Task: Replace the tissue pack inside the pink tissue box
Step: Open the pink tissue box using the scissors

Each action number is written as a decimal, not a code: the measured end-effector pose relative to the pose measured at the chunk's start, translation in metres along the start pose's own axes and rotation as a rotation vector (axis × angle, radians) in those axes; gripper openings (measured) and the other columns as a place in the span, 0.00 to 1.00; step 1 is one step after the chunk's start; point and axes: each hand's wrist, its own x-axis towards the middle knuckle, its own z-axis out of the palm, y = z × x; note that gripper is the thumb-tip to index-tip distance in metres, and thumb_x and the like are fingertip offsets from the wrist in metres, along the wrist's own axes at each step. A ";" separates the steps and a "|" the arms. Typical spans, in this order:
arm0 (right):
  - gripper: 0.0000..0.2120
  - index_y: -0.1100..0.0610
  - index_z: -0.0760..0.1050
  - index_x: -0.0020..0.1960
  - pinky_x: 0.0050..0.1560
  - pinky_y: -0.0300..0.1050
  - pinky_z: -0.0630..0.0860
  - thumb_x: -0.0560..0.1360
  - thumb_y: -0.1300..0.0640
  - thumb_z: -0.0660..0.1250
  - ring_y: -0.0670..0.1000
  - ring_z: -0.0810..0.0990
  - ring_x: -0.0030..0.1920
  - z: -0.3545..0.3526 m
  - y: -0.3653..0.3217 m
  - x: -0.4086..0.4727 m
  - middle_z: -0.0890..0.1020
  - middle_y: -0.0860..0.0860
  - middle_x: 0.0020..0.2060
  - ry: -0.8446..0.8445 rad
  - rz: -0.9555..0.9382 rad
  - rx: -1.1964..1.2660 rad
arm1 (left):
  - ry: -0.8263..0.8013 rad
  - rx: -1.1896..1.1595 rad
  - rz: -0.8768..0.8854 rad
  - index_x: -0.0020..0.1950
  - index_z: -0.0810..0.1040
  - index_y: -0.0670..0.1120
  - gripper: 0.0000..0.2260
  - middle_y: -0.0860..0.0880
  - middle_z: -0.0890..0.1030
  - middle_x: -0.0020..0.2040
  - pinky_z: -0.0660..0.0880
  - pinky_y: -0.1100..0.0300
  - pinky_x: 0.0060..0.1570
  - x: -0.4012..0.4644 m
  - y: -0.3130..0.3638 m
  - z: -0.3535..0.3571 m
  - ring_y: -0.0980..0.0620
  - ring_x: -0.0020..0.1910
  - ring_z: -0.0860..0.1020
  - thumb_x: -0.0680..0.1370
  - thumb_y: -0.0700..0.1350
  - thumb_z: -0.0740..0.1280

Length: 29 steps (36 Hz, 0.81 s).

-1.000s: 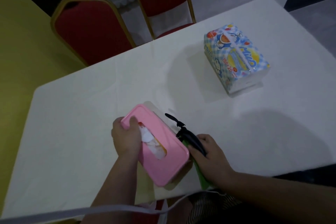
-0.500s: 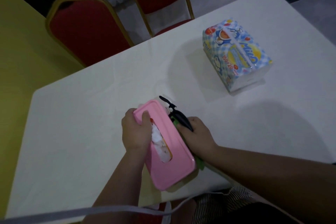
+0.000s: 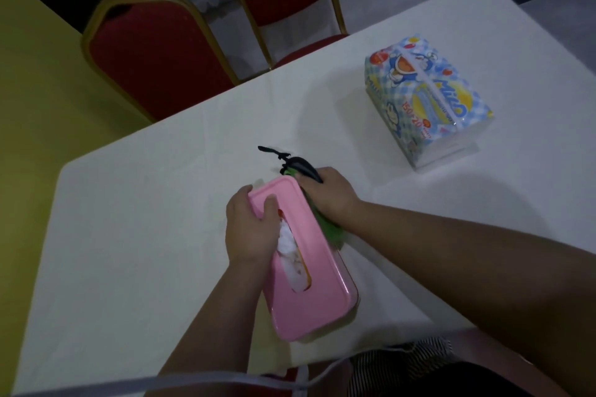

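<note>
The pink tissue box (image 3: 317, 295) lies lengthwise on the white table (image 3: 145, 219) near its front edge, with white tissue showing through the slot in its lid. My left hand (image 3: 250, 230) grips the far end of the pink lid, thumb on top. On the box's right side, my right hand (image 3: 325, 195) holds the box together with a green item and a black strap. The new tissue pack (image 3: 429, 100), blue checked with cartoon print, stands apart at the back right of the table.
Two red chairs with gold frames (image 3: 154, 51) stand behind the table's far edge. A yellow surface (image 3: 32, 90) lies to the left. A grey strap crosses the bottom of the view.
The box has turned from slanting to nearly lengthwise and moved further onto the table. Both hands went along with it, keeping their hold.
</note>
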 end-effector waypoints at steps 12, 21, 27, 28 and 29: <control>0.20 0.52 0.63 0.31 0.28 0.39 0.63 0.74 0.42 0.63 0.45 0.67 0.25 -0.030 0.036 -0.065 0.68 0.48 0.26 0.351 0.020 0.057 | -0.556 0.154 0.319 0.74 0.56 0.57 0.44 0.49 0.69 0.70 0.67 0.58 0.63 0.024 0.048 0.001 0.49 0.67 0.69 0.65 0.56 0.77; 0.21 0.50 0.74 0.57 0.45 0.42 0.75 0.72 0.38 0.57 0.49 0.78 0.47 -0.017 0.079 -0.114 0.76 0.55 0.48 0.326 -0.054 0.069 | -0.837 0.600 0.599 0.75 0.40 0.62 0.55 0.53 0.47 0.78 0.44 0.48 0.72 0.013 0.076 -0.003 0.51 0.75 0.39 0.63 0.56 0.77; 0.17 0.50 0.71 0.45 0.40 0.39 0.69 0.72 0.36 0.55 0.48 0.74 0.40 -0.022 0.076 -0.114 0.74 0.52 0.42 0.333 -0.067 0.071 | -0.654 0.688 0.392 0.76 0.36 0.53 0.47 0.52 0.44 0.78 0.34 0.39 0.69 -0.007 0.059 -0.002 0.48 0.77 0.43 0.69 0.71 0.60; 0.16 0.48 0.69 0.43 0.39 0.38 0.68 0.72 0.36 0.54 0.47 0.73 0.39 -0.024 0.075 -0.115 0.73 0.52 0.41 0.333 -0.070 0.061 | -0.621 0.673 0.334 0.76 0.36 0.53 0.43 0.51 0.43 0.78 0.35 0.39 0.69 -0.015 0.054 0.000 0.47 0.77 0.43 0.72 0.70 0.55; 0.14 0.46 0.69 0.42 0.39 0.37 0.67 0.74 0.37 0.54 0.46 0.74 0.39 -0.026 0.073 -0.116 0.73 0.53 0.42 0.330 -0.074 0.055 | -0.572 0.651 0.310 0.76 0.36 0.53 0.39 0.51 0.43 0.79 0.36 0.39 0.70 -0.023 0.049 0.003 0.47 0.77 0.44 0.74 0.69 0.51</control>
